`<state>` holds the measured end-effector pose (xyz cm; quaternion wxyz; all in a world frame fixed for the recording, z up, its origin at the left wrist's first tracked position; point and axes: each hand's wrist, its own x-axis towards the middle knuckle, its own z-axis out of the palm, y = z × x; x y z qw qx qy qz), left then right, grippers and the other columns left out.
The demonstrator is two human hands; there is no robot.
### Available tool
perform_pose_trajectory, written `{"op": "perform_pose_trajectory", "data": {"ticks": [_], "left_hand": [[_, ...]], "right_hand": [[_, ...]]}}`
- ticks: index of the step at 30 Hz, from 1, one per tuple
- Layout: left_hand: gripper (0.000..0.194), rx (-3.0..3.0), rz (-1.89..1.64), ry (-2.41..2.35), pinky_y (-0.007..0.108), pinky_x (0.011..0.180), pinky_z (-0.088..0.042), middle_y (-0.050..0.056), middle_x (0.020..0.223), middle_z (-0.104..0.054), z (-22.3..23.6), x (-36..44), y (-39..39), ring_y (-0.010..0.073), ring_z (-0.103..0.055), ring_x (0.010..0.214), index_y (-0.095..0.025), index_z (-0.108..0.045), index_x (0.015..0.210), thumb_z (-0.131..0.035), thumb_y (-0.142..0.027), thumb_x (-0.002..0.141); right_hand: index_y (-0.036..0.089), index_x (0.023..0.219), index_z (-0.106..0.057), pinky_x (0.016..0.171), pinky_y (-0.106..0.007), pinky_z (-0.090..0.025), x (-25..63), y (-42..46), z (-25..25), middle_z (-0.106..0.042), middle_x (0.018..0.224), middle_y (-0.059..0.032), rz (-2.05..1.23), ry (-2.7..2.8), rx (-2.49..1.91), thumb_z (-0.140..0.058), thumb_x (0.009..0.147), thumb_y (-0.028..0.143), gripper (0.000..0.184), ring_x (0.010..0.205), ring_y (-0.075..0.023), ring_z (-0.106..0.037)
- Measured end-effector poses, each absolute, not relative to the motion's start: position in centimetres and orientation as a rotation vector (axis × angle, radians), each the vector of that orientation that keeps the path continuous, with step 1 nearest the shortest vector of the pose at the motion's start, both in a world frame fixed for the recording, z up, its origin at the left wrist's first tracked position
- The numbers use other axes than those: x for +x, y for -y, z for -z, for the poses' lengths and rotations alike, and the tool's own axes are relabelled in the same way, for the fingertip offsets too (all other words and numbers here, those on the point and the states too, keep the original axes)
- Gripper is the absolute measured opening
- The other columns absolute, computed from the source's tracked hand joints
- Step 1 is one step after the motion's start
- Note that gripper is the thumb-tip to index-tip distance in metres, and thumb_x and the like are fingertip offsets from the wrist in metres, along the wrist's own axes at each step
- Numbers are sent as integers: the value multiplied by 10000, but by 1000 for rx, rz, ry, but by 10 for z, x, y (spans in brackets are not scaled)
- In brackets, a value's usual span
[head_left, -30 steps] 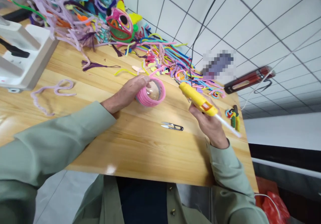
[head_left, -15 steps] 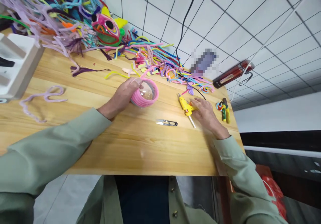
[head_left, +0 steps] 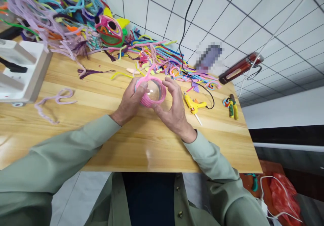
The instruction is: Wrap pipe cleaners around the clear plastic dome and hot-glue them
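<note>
My left hand [head_left: 130, 101] grips the left side of a clear rounded plastic shell [head_left: 153, 90] wound with pink pipe cleaner [head_left: 149, 103], its thumb over the rim. A loose pink end sticks up at the back. From the right, my right hand [head_left: 174, 113] cups the same shell, with thumb and forefinger at its edge and the other fingers apart. Beside that hand, a yellow glue gun [head_left: 193, 105] with a white glue stick lies on the table. The thread snips seen earlier are hidden, apparently behind my right hand and wrist.
Pipe cleaners [head_left: 154, 50] pile up along the tiled wall, with a fish-like craft piece [head_left: 110, 28] among them. A purple tassel [head_left: 92, 72], a lilac pipe cleaner [head_left: 63, 97] and a white device [head_left: 32, 74] are leftward. Pliers [head_left: 233, 107] and a red flask [head_left: 240, 69] are rightward.
My right hand has let go of the glue gun and moved left to the pink-wound shell. The glue gun now lies on the table. My left hand keeps its hold.
</note>
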<state>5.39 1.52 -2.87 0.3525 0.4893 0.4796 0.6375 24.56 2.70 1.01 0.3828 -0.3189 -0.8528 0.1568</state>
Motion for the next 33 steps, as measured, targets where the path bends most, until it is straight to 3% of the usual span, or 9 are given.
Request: {"op": "perform_pose_trajectory", "data": {"ticks": [2, 7, 13, 21, 26, 33], "left_hand": [[676, 1247, -1644, -1212, 427, 924, -632, 82, 1104, -797, 28, 55, -15, 280, -778, 1035, -222, -709, 1224, -643, -865, 1024], [687, 1245, -1638, -1181, 425, 922, -614, 77, 1101, -781, 32, 55, -17, 272, -744, 1022, -235, -724, 1231, -648, -881, 1011], [721, 1256, -1607, -1150, 446, 1002, -597, 84, 1136, -772, 33, 53, -16, 277, -731, 1074, -238, -735, 1229, -665, -911, 980], [703, 1244, -1603, -1159, 439, 967, -614, 79, 1123, -778, 36, 53, -17, 276, -740, 1052, -237, -744, 1221, -664, -897, 990], [597, 1281, -1603, -1162, 447, 1018, -617, 80, 1139, -787, 34, 52, -17, 295, -743, 1114, -249, -744, 1213, -637, -815, 1057], [693, 1246, -1602, -1118, 445, 963, -620, 78, 1101, -771, 36, 53, -18, 293, -741, 1065, -237, -748, 1190, -666, -896, 991]], "right_hand": [[286, 1640, -418, 1405, -688, -422, 247, -28, -8, -549, 1721, -189, -413, 2154, -773, -693, 1086, 525, 663, 1694, -371, -479], [285, 1697, -339, 1402, -681, -439, 247, -29, 0, -510, 1763, -200, -493, 2171, -827, -756, 1034, 509, 815, 1707, -383, -464], [286, 1699, -364, 1384, -649, -474, 244, -31, 4, -575, 1714, -182, -421, 2175, -817, -704, 1082, 522, 742, 1649, -352, -540], [272, 1655, -414, 1374, -606, -494, 248, -32, 2, -577, 1708, -188, -519, 2148, -783, -697, 1082, 629, 732, 1644, -336, -545], [273, 1610, -458, 1379, -626, -475, 249, -32, 2, -585, 1704, -180, -563, 2136, -829, -679, 1075, 527, 632, 1636, -343, -546], [280, 1627, -451, 1370, -640, -476, 247, -34, 5, -602, 1683, -172, -569, 2143, -849, -681, 1069, 563, 667, 1619, -360, -552]]}}
